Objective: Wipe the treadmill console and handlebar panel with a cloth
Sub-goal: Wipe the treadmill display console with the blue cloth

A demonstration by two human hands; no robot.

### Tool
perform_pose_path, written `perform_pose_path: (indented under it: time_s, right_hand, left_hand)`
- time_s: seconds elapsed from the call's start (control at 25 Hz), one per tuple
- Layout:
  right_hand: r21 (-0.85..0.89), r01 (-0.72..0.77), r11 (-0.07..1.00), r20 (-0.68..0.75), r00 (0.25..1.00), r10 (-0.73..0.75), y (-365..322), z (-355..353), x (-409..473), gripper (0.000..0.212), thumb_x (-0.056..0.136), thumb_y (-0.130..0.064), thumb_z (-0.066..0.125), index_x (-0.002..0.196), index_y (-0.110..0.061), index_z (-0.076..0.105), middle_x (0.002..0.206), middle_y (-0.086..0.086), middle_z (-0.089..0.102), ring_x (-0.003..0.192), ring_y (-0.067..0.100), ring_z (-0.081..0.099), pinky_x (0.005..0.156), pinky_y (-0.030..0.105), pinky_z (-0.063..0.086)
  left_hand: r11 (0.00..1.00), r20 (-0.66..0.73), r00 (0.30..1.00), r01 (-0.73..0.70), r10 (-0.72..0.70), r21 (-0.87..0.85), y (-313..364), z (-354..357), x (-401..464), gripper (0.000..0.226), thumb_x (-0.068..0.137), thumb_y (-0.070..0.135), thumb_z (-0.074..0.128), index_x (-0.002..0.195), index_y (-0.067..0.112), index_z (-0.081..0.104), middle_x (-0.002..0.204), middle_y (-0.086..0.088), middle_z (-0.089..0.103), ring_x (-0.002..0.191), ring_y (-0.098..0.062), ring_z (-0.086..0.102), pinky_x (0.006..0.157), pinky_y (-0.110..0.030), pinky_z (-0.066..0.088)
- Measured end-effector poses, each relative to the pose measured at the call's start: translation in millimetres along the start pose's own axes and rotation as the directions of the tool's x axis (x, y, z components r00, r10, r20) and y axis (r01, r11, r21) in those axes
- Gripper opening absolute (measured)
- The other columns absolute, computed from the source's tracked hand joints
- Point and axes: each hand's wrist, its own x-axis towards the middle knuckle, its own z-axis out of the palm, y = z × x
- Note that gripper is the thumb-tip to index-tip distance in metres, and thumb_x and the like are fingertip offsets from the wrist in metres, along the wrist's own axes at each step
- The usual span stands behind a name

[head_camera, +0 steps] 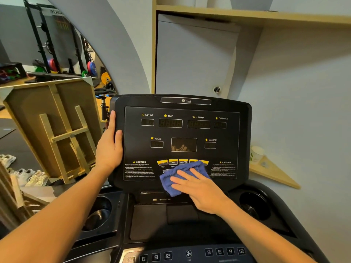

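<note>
Over at the left of the frame, a tilted wooden board with a slatted frame (55, 128) leans beside a row of pale sneakers on the floor (28, 176). Just right of it, the left hand (111, 147) grips the left edge of the black treadmill console with its dark display panel (182, 133), thumb on the face and fingers wrapped round the side, steadying it. Low in the middle of the panel, the right hand (201, 188) lies flat with fingers straight, pressing a crumpled blue knitted cloth (178, 177) against the row of yellow-topped buttons (172, 161).

To wipe well here, I would say keep the palm flat and the pressure light over the buttons, so none gets pushed in hard, and work sideways in overlapping strokes before moving up to the display windows. Keeping the left hold firm should stop the console rocking.

The console looks glossy, with yellow and white lettering, its windows unlit. Below it, at the bottom of the frame, sits the dark handlebar panel with numbered keys (190, 254), and that seems not yet reached. At the far right, a white paper cup (257, 153) stands on a wooden corner shelf (275, 173).
</note>
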Motion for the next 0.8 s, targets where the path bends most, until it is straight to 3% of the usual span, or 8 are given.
perform_pose_path:
  time_s: [0.12, 0.24, 0.36, 0.52, 0.64, 0.8]
  right_hand:
    - [-0.101, -0.07, 0.992, -0.077, 0.995, 0.063, 26.6, -14.3, -14.0, 0.064, 0.092, -0.012, 0.047, 0.152, -0.03, 0.031, 0.161, -0.012, 0.019, 0.151, 0.013, 0.009, 0.122, 0.039, 0.003]
    - [-0.044, -0.26, 0.964, -0.226, 0.943, 0.244, 45.5, -37.9, 3.8, 0.07, 0.092, -0.004, 0.055, 0.152, -0.028, 0.031, 0.16, -0.012, 0.018, 0.151, 0.011, 0.003, 0.122, 0.034, -0.006]
    - [0.015, -0.353, 0.935, -0.308, 0.888, 0.34, 55.3, -61.8, 40.4, 0.07, 0.094, -0.002, 0.056, 0.153, -0.027, 0.029, 0.161, -0.009, 0.016, 0.151, 0.016, 0.0, 0.122, 0.046, 0.003]
    - [-0.025, -0.391, 0.92, -0.368, 0.859, 0.355, 42.6, -70.6, 86.0, 0.071, 0.094, -0.008, 0.055, 0.155, -0.024, 0.023, 0.164, -0.001, 0.016, 0.151, 0.024, -0.003, 0.12, 0.051, -0.003]
    - [-0.077, -0.325, 0.943, -0.362, 0.89, 0.277, 15.4, -58.5, 101.1, 0.074, 0.091, -0.01, 0.058, 0.155, -0.023, 0.024, 0.164, -0.001, 0.019, 0.151, 0.027, 0.001, 0.119, 0.052, 0.0]
    - [-0.128, -0.11, 0.986, -0.223, 0.971, 0.08, -16.6, -27.9, 81.9, 0.063, 0.094, -0.019, 0.056, 0.152, -0.025, 0.033, 0.161, -0.006, 0.027, 0.152, 0.023, 0.008, 0.12, 0.051, 0.006]
  left_hand:
    - [1.0, 0.004, 1.0, 0.007, -0.007, 0.007, 1.1, 0.3, -0.4, 0.057, 0.106, 0.039, 0.027, 0.155, 0.044, -0.001, 0.147, -0.004, 0.05, 0.12, -0.025, 0.055, 0.098, -0.044, 0.043]
    - [1.0, 0.007, 1.0, 0.015, -0.015, 0.015, 1.9, -0.7, -0.6, 0.057, 0.106, 0.038, 0.027, 0.155, 0.044, -0.002, 0.148, -0.004, 0.048, 0.121, -0.026, 0.055, 0.1, -0.047, 0.043]
    - [1.0, 0.006, 1.0, 0.006, -0.007, 0.028, 3.7, -0.2, -0.7, 0.057, 0.106, 0.039, 0.027, 0.156, 0.042, -0.001, 0.147, -0.005, 0.049, 0.121, -0.026, 0.055, 0.098, -0.045, 0.044]
    - [1.0, -0.002, 1.0, -0.001, 0.001, 0.012, 5.4, 0.2, -0.9, 0.058, 0.106, 0.037, 0.028, 0.156, 0.04, 0.0, 0.144, -0.006, 0.052, 0.116, -0.023, 0.056, 0.093, -0.04, 0.044]
    - [1.0, -0.011, 1.0, 0.0, 0.0, 0.013, 6.8, 0.2, -2.2, 0.058, 0.106, 0.036, 0.028, 0.156, 0.04, 0.0, 0.14, -0.008, 0.055, 0.112, -0.025, 0.058, 0.092, -0.041, 0.045]
    - [1.0, -0.018, 1.0, -0.005, 0.005, 0.019, 8.0, 0.0, -3.1, 0.057, 0.106, 0.036, 0.028, 0.157, 0.039, 0.001, 0.138, -0.013, 0.056, 0.109, -0.032, 0.06, 0.089, -0.043, 0.046]
